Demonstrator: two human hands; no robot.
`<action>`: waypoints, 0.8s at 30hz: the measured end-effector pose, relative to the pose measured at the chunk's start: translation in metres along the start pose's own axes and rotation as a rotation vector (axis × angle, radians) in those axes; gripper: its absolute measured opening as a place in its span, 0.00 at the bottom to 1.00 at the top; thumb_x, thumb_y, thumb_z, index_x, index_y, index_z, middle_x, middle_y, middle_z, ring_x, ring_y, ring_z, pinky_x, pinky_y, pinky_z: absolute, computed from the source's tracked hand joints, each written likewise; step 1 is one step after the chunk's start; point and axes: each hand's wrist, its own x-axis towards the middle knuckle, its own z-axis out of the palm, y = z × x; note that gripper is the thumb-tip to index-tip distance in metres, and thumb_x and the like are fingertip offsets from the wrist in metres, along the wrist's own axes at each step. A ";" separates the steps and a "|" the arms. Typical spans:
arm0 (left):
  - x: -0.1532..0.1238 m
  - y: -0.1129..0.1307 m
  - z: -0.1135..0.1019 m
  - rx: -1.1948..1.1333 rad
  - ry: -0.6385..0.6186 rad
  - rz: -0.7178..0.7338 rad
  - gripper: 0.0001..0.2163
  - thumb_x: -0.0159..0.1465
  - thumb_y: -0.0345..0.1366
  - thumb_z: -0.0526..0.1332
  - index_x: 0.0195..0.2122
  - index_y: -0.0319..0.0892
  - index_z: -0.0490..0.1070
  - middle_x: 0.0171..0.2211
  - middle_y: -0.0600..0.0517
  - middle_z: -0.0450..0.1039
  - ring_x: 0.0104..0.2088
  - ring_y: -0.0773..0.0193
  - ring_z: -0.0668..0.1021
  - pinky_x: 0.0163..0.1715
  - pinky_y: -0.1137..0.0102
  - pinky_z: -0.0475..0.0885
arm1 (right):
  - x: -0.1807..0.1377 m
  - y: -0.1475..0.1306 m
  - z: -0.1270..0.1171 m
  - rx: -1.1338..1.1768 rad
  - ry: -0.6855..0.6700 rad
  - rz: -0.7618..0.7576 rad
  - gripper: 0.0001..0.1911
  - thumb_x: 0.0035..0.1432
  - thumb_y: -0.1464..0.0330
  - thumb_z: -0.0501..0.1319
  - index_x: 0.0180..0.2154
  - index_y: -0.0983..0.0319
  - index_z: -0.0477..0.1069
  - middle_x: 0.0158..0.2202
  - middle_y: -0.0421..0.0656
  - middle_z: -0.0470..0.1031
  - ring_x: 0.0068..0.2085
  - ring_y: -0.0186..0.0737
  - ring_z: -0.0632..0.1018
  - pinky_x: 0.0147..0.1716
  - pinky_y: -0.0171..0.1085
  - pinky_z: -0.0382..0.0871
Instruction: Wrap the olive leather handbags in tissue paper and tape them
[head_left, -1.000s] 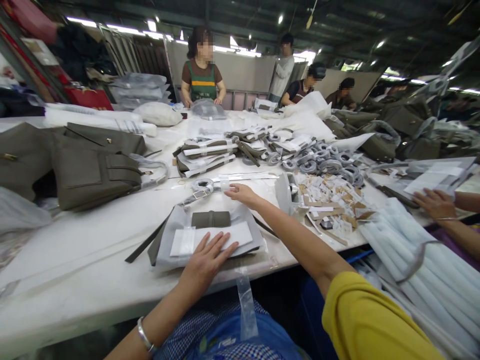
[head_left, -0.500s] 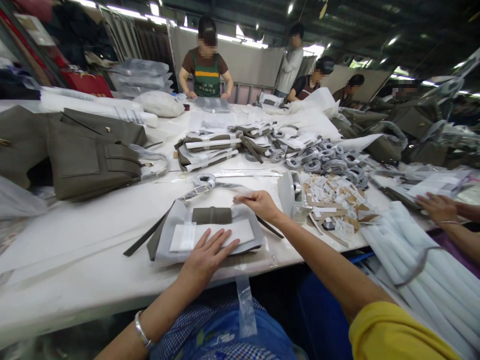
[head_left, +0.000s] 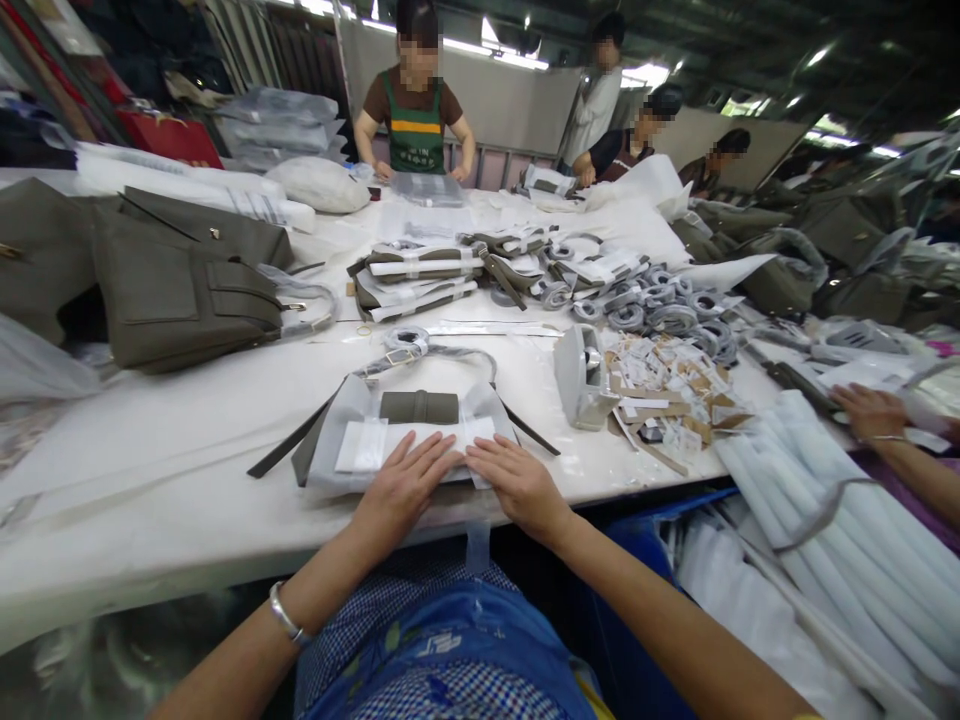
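Observation:
Before me on the table lies an olive-grey bag point(head_left: 420, 407), flat and partly wrapped in pale tissue paper point(head_left: 330, 455). A white paper strip point(head_left: 364, 447) runs across it, with clear tape over both ends. My left hand point(head_left: 409, 480) rests flat on the strip, fingers outstretched. Beside it, my right hand point(head_left: 517, 480) lies with straight fingers on the strip's right part and the clear tape there. Behind the bag curves its plastic-wrapped handle point(head_left: 465, 352) with a buckle, and dark straps stick out on both sides.
A tape dispenser point(head_left: 581, 375) stands right of the bag. Beyond it are heaped tags point(head_left: 667, 385) and wrapped strap rolls point(head_left: 660, 310). Similar wrapped bags point(head_left: 420, 275) are stacked behind; larger bags point(head_left: 187, 290) sit left. A co-worker's hand point(head_left: 870, 410) is at right.
My right hand has left the wrapped handle and come down toward me onto the strip. The handle's right end now curves down to the bag. My left hand stays on the strip.

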 end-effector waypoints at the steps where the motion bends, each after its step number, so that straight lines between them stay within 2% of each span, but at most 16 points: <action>1: 0.000 0.001 -0.001 -0.026 0.004 -0.013 0.32 0.57 0.18 0.53 0.65 0.40 0.58 0.67 0.45 0.59 0.67 0.56 0.60 0.67 0.50 0.54 | -0.004 -0.002 0.002 -0.021 0.026 -0.010 0.25 0.65 0.78 0.50 0.60 0.57 0.67 0.56 0.47 0.75 0.60 0.44 0.73 0.61 0.52 0.67; 5: 0.000 0.004 -0.002 -0.075 0.014 -0.054 0.33 0.54 0.18 0.52 0.62 0.39 0.60 0.66 0.45 0.59 0.67 0.56 0.60 0.67 0.50 0.52 | -0.015 -0.010 0.009 -0.083 0.101 -0.076 0.22 0.66 0.78 0.52 0.58 0.59 0.70 0.54 0.46 0.77 0.59 0.43 0.73 0.61 0.51 0.67; 9: 0.002 0.005 -0.004 -0.052 -0.021 -0.077 0.37 0.54 0.18 0.54 0.66 0.44 0.55 0.67 0.48 0.58 0.67 0.56 0.60 0.67 0.51 0.52 | -0.019 -0.009 0.014 -0.095 0.148 -0.106 0.21 0.67 0.78 0.53 0.57 0.58 0.70 0.53 0.45 0.78 0.59 0.42 0.73 0.62 0.50 0.66; 12: 0.005 0.006 -0.006 -0.008 -0.042 -0.070 0.38 0.56 0.18 0.56 0.68 0.50 0.53 0.67 0.49 0.58 0.66 0.55 0.61 0.66 0.51 0.55 | -0.021 -0.007 0.014 -0.088 0.107 -0.123 0.20 0.67 0.74 0.55 0.59 0.60 0.68 0.55 0.49 0.76 0.62 0.44 0.70 0.63 0.51 0.64; 17: 0.005 0.009 -0.005 0.074 -0.018 -0.070 0.34 0.61 0.21 0.57 0.67 0.55 0.56 0.66 0.49 0.60 0.65 0.54 0.64 0.64 0.51 0.57 | -0.026 -0.011 0.006 -0.103 0.037 -0.152 0.22 0.68 0.63 0.57 0.59 0.67 0.66 0.57 0.54 0.73 0.65 0.49 0.66 0.63 0.55 0.62; 19: 0.004 0.009 -0.003 0.117 0.004 -0.052 0.34 0.63 0.23 0.57 0.67 0.56 0.54 0.66 0.50 0.59 0.65 0.54 0.64 0.64 0.51 0.58 | -0.023 -0.014 0.000 -0.071 0.059 -0.154 0.19 0.69 0.63 0.56 0.56 0.66 0.69 0.55 0.52 0.75 0.62 0.48 0.70 0.62 0.53 0.64; 21: 0.003 0.009 -0.001 0.163 0.013 -0.026 0.34 0.64 0.23 0.57 0.68 0.56 0.52 0.67 0.52 0.59 0.65 0.54 0.64 0.63 0.52 0.59 | -0.013 -0.013 -0.008 -0.018 0.089 -0.125 0.13 0.68 0.63 0.57 0.49 0.62 0.73 0.49 0.47 0.80 0.55 0.43 0.77 0.61 0.48 0.67; 24: 0.003 0.007 0.001 0.231 0.013 0.010 0.33 0.65 0.24 0.55 0.68 0.55 0.51 0.67 0.54 0.58 0.64 0.54 0.65 0.62 0.52 0.60 | 0.019 0.000 -0.019 -0.005 0.146 -0.004 0.08 0.68 0.68 0.57 0.44 0.58 0.75 0.42 0.43 0.81 0.46 0.39 0.80 0.57 0.42 0.69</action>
